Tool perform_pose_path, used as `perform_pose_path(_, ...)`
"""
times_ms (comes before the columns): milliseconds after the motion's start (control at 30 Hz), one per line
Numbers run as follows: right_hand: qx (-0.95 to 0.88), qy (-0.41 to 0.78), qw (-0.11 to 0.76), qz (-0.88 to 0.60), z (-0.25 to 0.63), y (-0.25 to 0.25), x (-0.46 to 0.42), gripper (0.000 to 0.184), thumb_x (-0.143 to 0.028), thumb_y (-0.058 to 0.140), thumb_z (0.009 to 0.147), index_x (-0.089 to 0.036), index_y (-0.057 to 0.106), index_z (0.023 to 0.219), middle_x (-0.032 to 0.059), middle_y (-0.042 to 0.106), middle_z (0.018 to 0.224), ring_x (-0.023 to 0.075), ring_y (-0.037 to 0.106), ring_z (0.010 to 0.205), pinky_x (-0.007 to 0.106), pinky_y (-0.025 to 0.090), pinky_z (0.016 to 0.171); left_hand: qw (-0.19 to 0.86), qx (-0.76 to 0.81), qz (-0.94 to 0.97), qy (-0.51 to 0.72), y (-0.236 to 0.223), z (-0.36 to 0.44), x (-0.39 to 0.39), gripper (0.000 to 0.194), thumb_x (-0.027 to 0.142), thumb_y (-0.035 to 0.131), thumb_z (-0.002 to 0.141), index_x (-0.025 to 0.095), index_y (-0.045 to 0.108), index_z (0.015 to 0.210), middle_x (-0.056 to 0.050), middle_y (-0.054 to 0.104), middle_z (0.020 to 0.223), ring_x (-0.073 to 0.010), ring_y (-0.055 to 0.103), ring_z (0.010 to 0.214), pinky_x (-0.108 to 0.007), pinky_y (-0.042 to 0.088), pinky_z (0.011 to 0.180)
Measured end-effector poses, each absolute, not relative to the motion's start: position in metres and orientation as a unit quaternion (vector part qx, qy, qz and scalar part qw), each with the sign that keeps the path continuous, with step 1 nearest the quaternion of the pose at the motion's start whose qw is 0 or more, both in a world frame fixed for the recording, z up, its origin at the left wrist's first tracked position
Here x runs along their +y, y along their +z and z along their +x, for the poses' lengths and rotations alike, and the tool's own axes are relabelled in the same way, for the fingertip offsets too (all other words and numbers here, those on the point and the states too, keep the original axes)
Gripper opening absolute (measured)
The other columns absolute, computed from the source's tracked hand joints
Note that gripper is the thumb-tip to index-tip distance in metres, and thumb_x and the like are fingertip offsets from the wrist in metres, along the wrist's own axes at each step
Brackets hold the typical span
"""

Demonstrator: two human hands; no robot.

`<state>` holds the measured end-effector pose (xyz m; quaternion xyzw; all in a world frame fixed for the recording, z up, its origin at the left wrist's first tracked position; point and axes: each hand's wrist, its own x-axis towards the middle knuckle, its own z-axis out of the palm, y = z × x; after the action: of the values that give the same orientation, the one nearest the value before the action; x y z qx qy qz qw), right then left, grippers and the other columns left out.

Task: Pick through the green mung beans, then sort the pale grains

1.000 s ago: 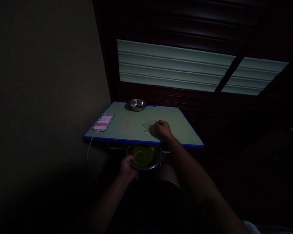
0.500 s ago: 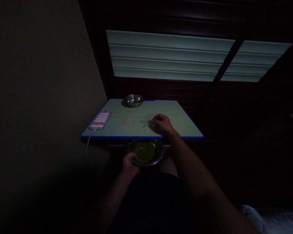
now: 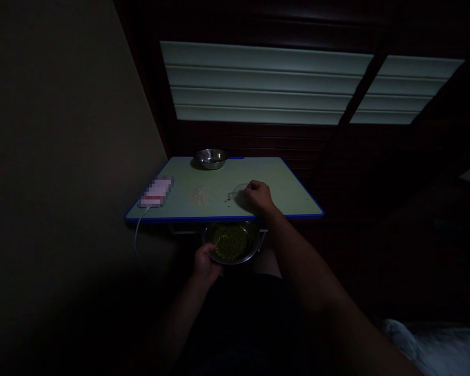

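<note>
My left hand [image 3: 207, 261] grips the near left rim of a metal bowl [image 3: 254, 251], its thumb over the edge. Small green beans [image 3: 230, 243], perhaps mung beans, cover the bowl's bottom. The bowl sits below the near edge of a small table [image 3: 254, 169], over my lap. Above the tabletop my right hand [image 3: 258, 195] is closed, fingers curled together; whatever they hold is hidden. A clear, rounded outline, maybe a transparent dish [image 3: 237, 191], shows just left of that hand. A few dark specks [image 3: 227, 201] lie nearby on the table.
A second metal bowl [image 3: 211, 160] stands at the table's far left. A blurred-out phone-like thing [image 3: 155, 192] with a white cable [image 3: 136, 235] lies at the left edge. Wall on the left, dark wooden panels behind, pale cloth [image 3: 434, 344] at lower right.
My right hand has turned slightly, its fingers more curled under beside the clear outline. My left hand keeps hold of the bowl. The whole view has shifted a little.
</note>
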<state>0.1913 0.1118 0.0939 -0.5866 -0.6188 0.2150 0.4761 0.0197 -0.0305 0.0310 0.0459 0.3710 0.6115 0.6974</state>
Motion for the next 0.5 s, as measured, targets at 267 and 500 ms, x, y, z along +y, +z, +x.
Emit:
perform_pose_path(267, -0.647, 0.207, 0.418, -0.603, 0.1895, 0.0971, 0.1087, 0.009, -0.025, 0.053, 0.063, -0.019, 0.058, 0.061, -0.0011, 0.056, 0.058, 0.0135, 0.05, 0.06, 0.026, 0.035, 0.058, 0.694, 0.375, 0.047, 0.613, 0.0324, 0.0202, -0.0314, 0.051, 0.009, 0.051, 0.06, 0.015, 0.068, 0.109, -0.007, 0.075, 0.083, -0.0254, 0.07, 0.081, -0.041, 0.057, 0.078)
perform_pose_path(500, -0.662, 0.206, 0.408, -0.594, 0.1888, 0.0963, 0.1094, 0.009, -0.025, 0.053, 0.064, -0.018, 0.059, 0.061, -0.0002, 0.058, 0.06, 0.0139, 0.051, 0.061, 0.026, 0.037, 0.06, 0.698, 0.373, 0.047, 0.609, 0.0332, 0.02, -0.0316, 0.048, 0.009, 0.052, 0.061, 0.014, 0.069, 0.105, -0.007, 0.074, 0.08, -0.0252, 0.071, 0.08, -0.041, 0.057, 0.078)
